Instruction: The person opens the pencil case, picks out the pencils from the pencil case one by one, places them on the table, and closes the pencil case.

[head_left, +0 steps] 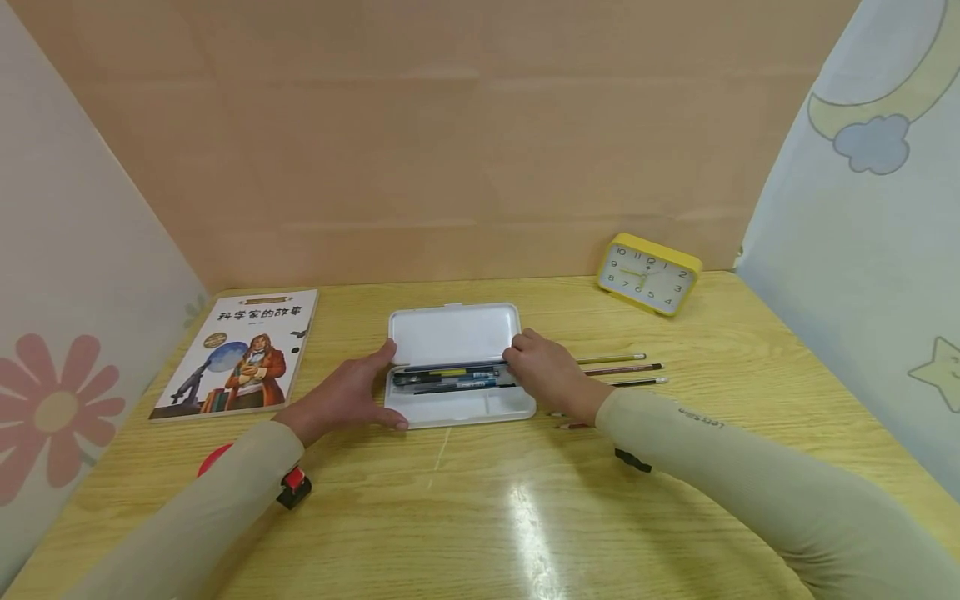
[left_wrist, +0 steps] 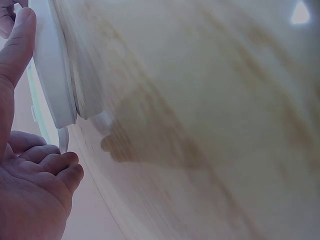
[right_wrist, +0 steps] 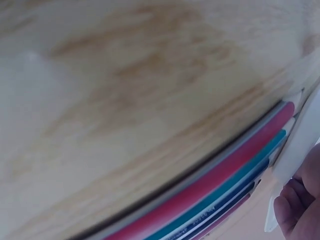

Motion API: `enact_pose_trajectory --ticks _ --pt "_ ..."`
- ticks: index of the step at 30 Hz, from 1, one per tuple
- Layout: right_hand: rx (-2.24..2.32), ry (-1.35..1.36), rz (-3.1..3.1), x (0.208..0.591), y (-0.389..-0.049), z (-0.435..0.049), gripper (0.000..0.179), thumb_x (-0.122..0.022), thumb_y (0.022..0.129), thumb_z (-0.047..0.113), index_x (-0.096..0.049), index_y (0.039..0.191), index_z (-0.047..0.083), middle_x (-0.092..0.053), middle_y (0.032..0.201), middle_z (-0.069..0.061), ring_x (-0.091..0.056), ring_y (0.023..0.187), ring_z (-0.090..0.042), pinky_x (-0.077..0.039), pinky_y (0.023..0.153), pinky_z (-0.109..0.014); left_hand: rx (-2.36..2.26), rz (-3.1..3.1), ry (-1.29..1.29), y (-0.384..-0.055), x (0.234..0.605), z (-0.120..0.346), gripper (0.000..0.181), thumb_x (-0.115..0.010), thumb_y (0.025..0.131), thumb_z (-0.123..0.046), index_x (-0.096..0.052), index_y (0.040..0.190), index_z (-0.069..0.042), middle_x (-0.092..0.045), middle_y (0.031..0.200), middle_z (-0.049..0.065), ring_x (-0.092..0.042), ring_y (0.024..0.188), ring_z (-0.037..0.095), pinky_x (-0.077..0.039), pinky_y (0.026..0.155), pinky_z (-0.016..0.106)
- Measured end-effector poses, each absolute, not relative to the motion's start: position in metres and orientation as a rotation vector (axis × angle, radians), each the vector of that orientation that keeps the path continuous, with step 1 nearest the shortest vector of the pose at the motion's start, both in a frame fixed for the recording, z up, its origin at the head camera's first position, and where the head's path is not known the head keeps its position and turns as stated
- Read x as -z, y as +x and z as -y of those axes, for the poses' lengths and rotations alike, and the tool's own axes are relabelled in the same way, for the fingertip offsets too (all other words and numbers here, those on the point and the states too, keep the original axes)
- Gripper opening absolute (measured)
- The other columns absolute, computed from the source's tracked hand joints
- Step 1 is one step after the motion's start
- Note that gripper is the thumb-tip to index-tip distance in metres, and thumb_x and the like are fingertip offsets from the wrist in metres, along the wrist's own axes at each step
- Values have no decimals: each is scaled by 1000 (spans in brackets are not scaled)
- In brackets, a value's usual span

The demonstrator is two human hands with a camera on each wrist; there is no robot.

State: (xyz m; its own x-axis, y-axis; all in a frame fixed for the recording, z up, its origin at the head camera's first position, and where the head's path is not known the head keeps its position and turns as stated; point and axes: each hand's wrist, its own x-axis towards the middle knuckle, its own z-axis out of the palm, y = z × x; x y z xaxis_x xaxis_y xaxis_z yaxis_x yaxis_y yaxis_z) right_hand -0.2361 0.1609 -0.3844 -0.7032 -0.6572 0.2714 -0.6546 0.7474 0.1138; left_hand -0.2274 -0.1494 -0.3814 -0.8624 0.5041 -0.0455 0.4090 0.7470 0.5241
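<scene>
An open white pencil case lies in the middle of the table, its lid tipped back. Inside its base are several pens. At the case's left end, my left hand has thumb and fingers spread, the thumb at the near corner and a fingertip by the lid's edge. The left wrist view shows that thumb lying straight along the case. My right hand, fingers bent, grips the right end where lid and base meet. Its fingertips overlap the lid's edge in the right wrist view.
Several pencils lie on the table under and beyond my right wrist. A yellow alarm clock stands at the back right. A book lies at the left, with a red object partly under my left forearm. Walls enclose the back and sides.
</scene>
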Motion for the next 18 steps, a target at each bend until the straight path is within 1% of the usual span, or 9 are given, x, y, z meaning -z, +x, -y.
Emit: enact_pose_trajectory --ticks 3,11,18 --pt "61 1047 2643 385 -237 -161 5 -67 88 9 -67 85 5 -58 80 -4 -51 75 -18 -49 62 -27 -760 -2764 733 -228 382 149 125 -85 59 -49 -15 149 2 -23 151 17 -24 137 33 -25 108 47" --pt "133 1105 2605 380 -233 -165 4 -70 86 8 -67 86 5 -61 82 -6 -53 75 -19 -50 65 -27 -762 -2765 741 -226 381 147 125 -85 59 -48 -15 149 3 -23 151 18 -24 137 33 -25 108 47" --pt "112 1147 2514 372 -230 -174 7 -68 81 -2 -64 84 3 -58 80 -6 -51 75 -21 -48 63 -29 -753 -2773 721 -227 382 149 126 -85 59 -49 -14 149 2 -23 151 17 -23 137 32 -25 108 47"
